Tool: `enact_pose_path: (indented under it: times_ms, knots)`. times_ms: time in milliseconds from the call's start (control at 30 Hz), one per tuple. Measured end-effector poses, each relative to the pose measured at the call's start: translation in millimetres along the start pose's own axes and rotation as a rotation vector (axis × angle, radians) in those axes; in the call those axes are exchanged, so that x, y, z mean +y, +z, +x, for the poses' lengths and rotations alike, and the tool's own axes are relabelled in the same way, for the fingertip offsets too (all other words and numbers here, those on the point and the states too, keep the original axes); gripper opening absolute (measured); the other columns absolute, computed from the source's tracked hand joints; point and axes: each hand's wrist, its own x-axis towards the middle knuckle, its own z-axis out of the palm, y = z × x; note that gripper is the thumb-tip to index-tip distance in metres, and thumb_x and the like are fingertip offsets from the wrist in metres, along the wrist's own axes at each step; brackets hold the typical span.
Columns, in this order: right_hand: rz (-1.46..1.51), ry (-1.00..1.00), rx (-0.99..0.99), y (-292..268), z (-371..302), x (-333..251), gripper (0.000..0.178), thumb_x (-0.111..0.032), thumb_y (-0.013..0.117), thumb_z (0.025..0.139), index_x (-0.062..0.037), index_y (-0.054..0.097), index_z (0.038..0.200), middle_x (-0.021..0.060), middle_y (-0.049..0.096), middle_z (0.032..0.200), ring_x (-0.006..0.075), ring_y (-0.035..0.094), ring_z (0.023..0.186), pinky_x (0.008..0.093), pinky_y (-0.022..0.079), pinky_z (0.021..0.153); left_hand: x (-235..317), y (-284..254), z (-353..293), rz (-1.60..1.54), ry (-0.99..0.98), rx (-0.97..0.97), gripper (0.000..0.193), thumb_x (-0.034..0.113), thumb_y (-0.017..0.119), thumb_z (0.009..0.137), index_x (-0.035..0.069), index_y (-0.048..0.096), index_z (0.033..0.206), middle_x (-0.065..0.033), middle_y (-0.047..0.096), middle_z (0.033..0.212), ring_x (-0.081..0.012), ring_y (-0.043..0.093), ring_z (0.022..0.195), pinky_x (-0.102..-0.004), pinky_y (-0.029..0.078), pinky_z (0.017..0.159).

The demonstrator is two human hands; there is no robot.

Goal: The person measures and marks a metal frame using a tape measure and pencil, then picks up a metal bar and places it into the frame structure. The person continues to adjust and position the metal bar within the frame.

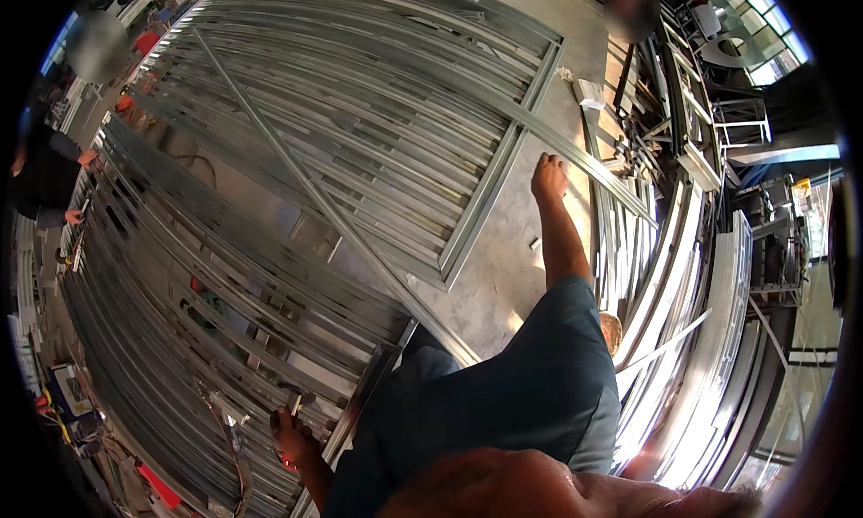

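My left hand [295, 439] is closed round what looks like a hammer [300, 400], its metal head above the fist and a red part below. It is over the near metal frame [382, 361], whose long thin grey bars run off to the left. My right hand [550, 178] is stretched forward with its fingers curled in. Whatever it may hold is hidden. Just beyond that hand, a long metal channel [589, 163] lies across the far barred frame [485, 212] and sticks out past its right end. Another long metal bar [306, 176] slants across both frames.
At the far left a person's hands [81, 185] are by the frames' other end. Long metal profiles [683, 311] are stacked on my right, with scattered offcuts [638, 145] beyond. Concrete floor [494, 289] shows between frame and stack. Tools [202, 302] show between the near bars.
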Motion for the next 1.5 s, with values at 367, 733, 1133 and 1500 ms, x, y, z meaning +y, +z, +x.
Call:
enact_pose_path:
  times_ms: [367, 733, 1133, 1500]
  knots:
    - [-0.038, 0.029, 0.123, 70, 84, 70, 0.018, -0.009, 0.058, 0.091, -0.0114, 0.060, 0.109, 0.0092, 0.058, 0.109, 0.0298, 0.061, 0.106, 0.0419, 0.056, 0.083, 20, 87, -5, 0.194, -0.055, -0.014, 0.022, 0.029, 0.068, 0.094, 0.011, 0.056, 0.096, 0.0037, 0.044, 0.067, -0.0047, 0.036, 0.048, -0.0228, 0.026, 0.038]
    - [-0.172, -0.084, 0.099, 65, 95, 79, 0.009, -0.017, 0.050, 0.099, -0.0131, 0.058, 0.100, 0.0068, 0.055, 0.103, 0.0246, 0.062, 0.102, 0.0387, 0.057, 0.079, 7, 118, -18, 0.111, -0.062, -0.058, 0.022, 0.026, 0.070, 0.091, 0.011, 0.054, 0.091, 0.0039, 0.040, 0.062, -0.0059, 0.036, 0.042, -0.0240, 0.027, 0.035]
    - [-0.187, -0.265, -0.187, 41, 69, 78, 0.016, -0.014, 0.063, 0.087, -0.0128, 0.067, 0.102, 0.0135, 0.068, 0.105, 0.0307, 0.070, 0.099, 0.0415, 0.057, 0.084, -2, 125, -35, 0.099, -0.096, 0.008, 0.022, 0.024, 0.070, 0.091, 0.008, 0.055, 0.094, 0.0021, 0.045, 0.068, -0.0063, 0.039, 0.047, -0.0235, 0.029, 0.037]
    - [0.558, 0.013, -0.788, 66, -193, 129, 0.049, -0.042, 0.066, 0.074, 0.0016, 0.072, 0.096, 0.0278, 0.070, 0.093, 0.0433, 0.068, 0.094, 0.0477, 0.052, 0.083, 4, 115, -29, -0.021, -0.133, -0.097, 0.023, 0.025, 0.072, 0.091, 0.009, 0.055, 0.091, 0.0037, 0.043, 0.060, -0.0067, 0.031, 0.042, -0.0265, 0.025, 0.037]
